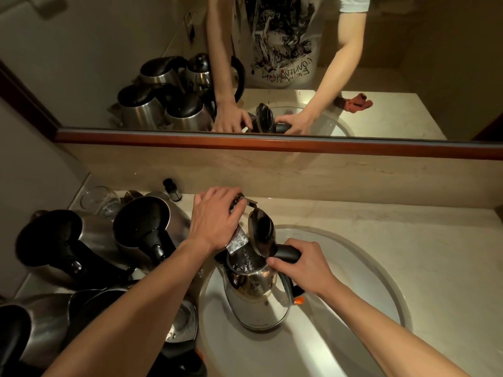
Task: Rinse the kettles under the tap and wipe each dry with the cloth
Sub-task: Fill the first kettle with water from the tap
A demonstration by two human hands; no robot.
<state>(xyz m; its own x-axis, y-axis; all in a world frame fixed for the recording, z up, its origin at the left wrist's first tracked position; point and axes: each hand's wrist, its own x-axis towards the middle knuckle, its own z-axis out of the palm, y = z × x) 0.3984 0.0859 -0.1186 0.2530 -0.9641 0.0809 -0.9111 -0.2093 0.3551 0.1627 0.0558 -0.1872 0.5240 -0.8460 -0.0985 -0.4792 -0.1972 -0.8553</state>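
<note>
Kettle [255, 295] in sink [362, 270], other kettles [109, 246] left

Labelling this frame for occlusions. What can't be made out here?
- Head view: the tap handle is mostly covered by the left hand.
- The kettle handle is partly wrapped by the right hand.
- The cloth appears only small in the mirror; on the counter it lies out of frame.
- The kettles at lower left are cut by the frame edge and the left forearm.

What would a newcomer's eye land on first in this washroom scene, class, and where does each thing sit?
First, the steel kettle held in the basin, lid open under the tap: the right hand grips its handle and the left hand holds the tap lever. Next, the cluster of kettles at left, then the mirror above.
</note>
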